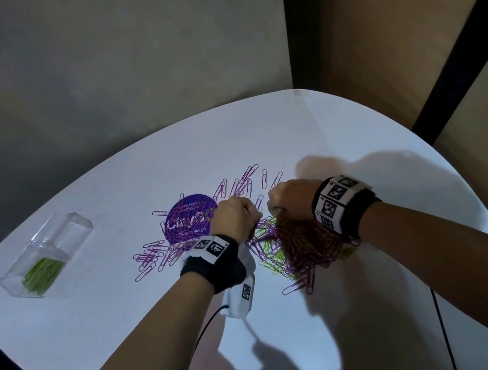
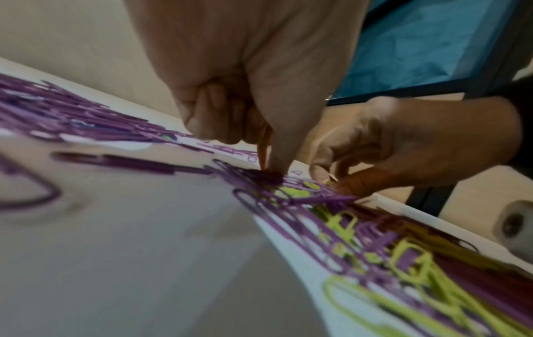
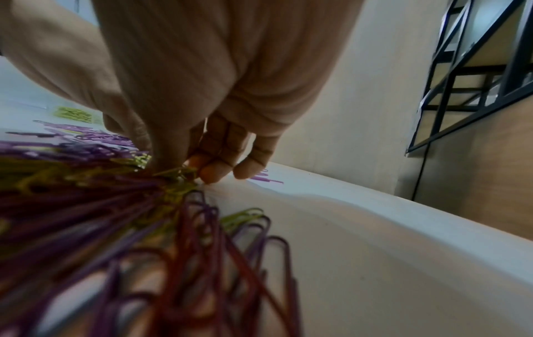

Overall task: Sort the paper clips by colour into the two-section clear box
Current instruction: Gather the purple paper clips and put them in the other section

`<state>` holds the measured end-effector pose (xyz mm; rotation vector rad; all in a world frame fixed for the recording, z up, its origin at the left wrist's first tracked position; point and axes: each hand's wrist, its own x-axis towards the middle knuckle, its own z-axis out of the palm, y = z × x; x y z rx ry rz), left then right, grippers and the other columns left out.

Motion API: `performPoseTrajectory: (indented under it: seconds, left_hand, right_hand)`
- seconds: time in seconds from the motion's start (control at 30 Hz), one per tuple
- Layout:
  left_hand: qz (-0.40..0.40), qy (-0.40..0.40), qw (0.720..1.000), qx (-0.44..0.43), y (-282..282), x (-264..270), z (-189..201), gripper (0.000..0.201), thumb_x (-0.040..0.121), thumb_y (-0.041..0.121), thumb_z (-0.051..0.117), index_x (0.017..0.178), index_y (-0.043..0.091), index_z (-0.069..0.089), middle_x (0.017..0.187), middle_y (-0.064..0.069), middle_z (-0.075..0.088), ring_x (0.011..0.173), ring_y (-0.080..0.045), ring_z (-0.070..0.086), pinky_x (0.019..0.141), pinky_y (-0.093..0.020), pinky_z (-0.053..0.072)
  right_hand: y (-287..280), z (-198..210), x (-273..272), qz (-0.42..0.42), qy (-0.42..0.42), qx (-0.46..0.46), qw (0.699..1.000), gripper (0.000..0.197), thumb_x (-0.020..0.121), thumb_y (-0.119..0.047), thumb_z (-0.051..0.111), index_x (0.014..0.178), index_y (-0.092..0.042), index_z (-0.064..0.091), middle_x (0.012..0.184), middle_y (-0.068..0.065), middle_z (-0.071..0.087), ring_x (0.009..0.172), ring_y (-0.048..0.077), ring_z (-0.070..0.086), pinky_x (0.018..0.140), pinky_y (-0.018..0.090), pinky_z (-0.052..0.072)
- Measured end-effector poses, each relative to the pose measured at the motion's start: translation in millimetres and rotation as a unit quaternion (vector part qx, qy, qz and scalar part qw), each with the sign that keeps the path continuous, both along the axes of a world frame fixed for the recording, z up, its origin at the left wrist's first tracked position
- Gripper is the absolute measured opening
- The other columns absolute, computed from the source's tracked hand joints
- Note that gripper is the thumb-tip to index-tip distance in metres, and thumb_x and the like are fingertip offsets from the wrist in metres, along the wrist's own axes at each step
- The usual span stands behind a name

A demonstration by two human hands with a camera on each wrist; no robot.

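Left hand (image 1: 234, 217) curled, finger pressing purple clips (image 1: 152, 254) mid-tabletop; grasp unclear. Right hand (image 1: 289, 196) pinched a green clip (image 3: 176, 172). Clear box (image 1: 46, 257) near left edge.

Most likely an office or a meeting corner, going by the furnishings. A smooth white table (image 1: 353, 127) with rounded corners, bare apart from stationery: a spread of purple and green paper clips (image 1: 279, 251) and, at nine o'clock, a clear two-section box (image 1: 68, 229) of the desk-organiser kind. A round purple sticker (image 1: 193, 219) with printed white lettering, too small to read, stuck flat at the table's centre, much like a workplace notice. Plain beige wall (image 1: 115, 62) from ten to twelve o'clock. At one to two o'clock, light wood panels (image 1: 388, 41) set in a black metal frame (image 3: 461, 75), like a partition or shelving unit. Dim room, with bright light on the tabletop.
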<state>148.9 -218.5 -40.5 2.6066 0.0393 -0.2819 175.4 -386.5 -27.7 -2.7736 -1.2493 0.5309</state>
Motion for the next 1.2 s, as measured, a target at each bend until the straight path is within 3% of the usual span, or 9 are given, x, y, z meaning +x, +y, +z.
performPoseTrajectory:
  seconds: [0.27,0.37,0.5,0.67,0.83,0.9,0.97,1.07,1.2]
  left_hand:
    - [-0.055,0.079,0.995,-0.016,7.6,-8.2,2.9,0.014,0.087,0.012,0.051,0.077,0.007,0.061,0.082,-0.015,0.068,0.072,-0.023,0.058,0.068,-0.03,0.048]
    - [-0.009,0.107,0.981,-0.159,18.3,-16.0,7.6,0.017,0.086,0.01,0.051,0.069,0.011,0.053,0.073,-0.009,0.062,0.066,-0.018,0.054,0.07,-0.036,0.047]
    - [0.105,0.128,0.919,-0.358,21.7,-25.3,14.1,0.007,0.09,0.003,0.042,0.086,0.005,0.048,0.068,-0.011,0.052,0.054,-0.017,0.042,0.05,-0.028,0.034]
    - [0.158,0.187,0.83,-0.501,15.5,-30.0,23.3,0.028,0.089,-0.005,0.035,0.111,0.001,0.049,0.065,-0.007,0.039,0.047,-0.012,0.033,0.039,-0.02,0.024]
    - [0.179,0.216,0.788,-0.547,8.9,-25.3,23.7,0.017,0.08,0.006,0.037,0.065,0.01,0.045,0.062,-0.005,0.036,0.05,-0.015,0.033,0.039,-0.021,0.024]
    - [0.182,0.21,0.816,-0.508,4.8,-23.5,23.7,0.029,0.084,0.015,0.044,0.056,0.015,0.038,0.055,-0.002,0.034,0.048,-0.015,0.029,0.04,-0.022,0.02]
    - [0.147,0.145,0.892,-0.403,2.5,-22.9,20.8,0.046,0.091,0.023,0.054,0.049,0.015,0.039,0.049,-0.003,0.037,0.042,-0.015,0.031,0.042,-0.023,0.026]
    - [0.018,0.046,0.986,-0.157,6.3,-22.9,13.8,0.039,0.083,0.031,0.068,0.054,0.016,0.048,0.057,-0.003,0.052,0.05,-0.011,0.048,0.057,-0.026,0.044]
    - [-0.048,0.053,0.997,-0.032,8.1,-26.5,7.6,0.023,0.078,0.039,0.073,0.089,0.019,0.068,0.067,0.0,0.059,0.067,-0.016,0.056,0.072,-0.03,0.05]
  right_hand:
    - [2.2,-4.1,-17.3,0.001,-0.006,-0.032,0.999,0.027,0.097,-0.01,0.036,0.115,-0.004,0.055,0.122,0.011,0.054,0.115,0.024,0.049,0.093,0.025,0.033]
    - [-3.4,-7.5,-20.9,-0.071,0.042,0.054,0.995,0.018,0.093,-0.007,0.044,0.102,-0.006,0.059,0.11,0.012,0.057,0.104,0.026,0.052,0.088,0.027,0.035]
    - [-10.9,0.9,-23.5,-0.179,0.105,0.199,0.958,0.018,0.083,-0.002,0.051,0.072,-0.014,0.058,0.078,0.003,0.053,0.074,0.018,0.047,0.067,0.016,0.04]
    - [-21.3,10.5,-20.8,-0.282,0.171,0.322,0.888,0.015,0.08,-0.008,0.066,0.093,-0.015,0.068,0.074,-0.001,0.056,0.059,0.003,0.049,0.067,0.015,0.042]
    - [-26.4,15.1,-20.3,-0.304,0.279,0.39,0.823,0.016,0.087,0.0,0.061,0.099,-0.007,0.068,0.068,0.005,0.056,0.055,0.002,0.055,0.056,0.008,0.042]
    - [-28.0,16.8,-20.2,-0.323,0.294,0.396,0.808,0.011,0.09,-0.001,0.058,0.094,-0.007,0.066,0.067,0.007,0.06,0.05,0.0,0.058,0.05,0.011,0.044]
    - [-28.7,14.9,-17.4,-0.339,0.3,0.37,0.811,0.012,0.09,-0.001,0.056,0.087,-0.009,0.065,0.068,0.005,0.061,0.048,0.0,0.058,0.049,0.017,0.044]
    - [-21.7,10.0,-12.3,-0.334,0.226,0.266,0.875,0.015,0.09,-0.009,0.052,0.089,-0.013,0.066,0.083,-0.002,0.064,0.072,0.008,0.06,0.068,0.024,0.046]
    - [-1.6,-2.3,-6.4,-0.288,0.086,0.161,0.94,0.027,0.086,-0.025,0.06,0.108,-0.011,0.066,0.115,0.008,0.064,0.11,0.025,0.058,0.095,0.03,0.044]
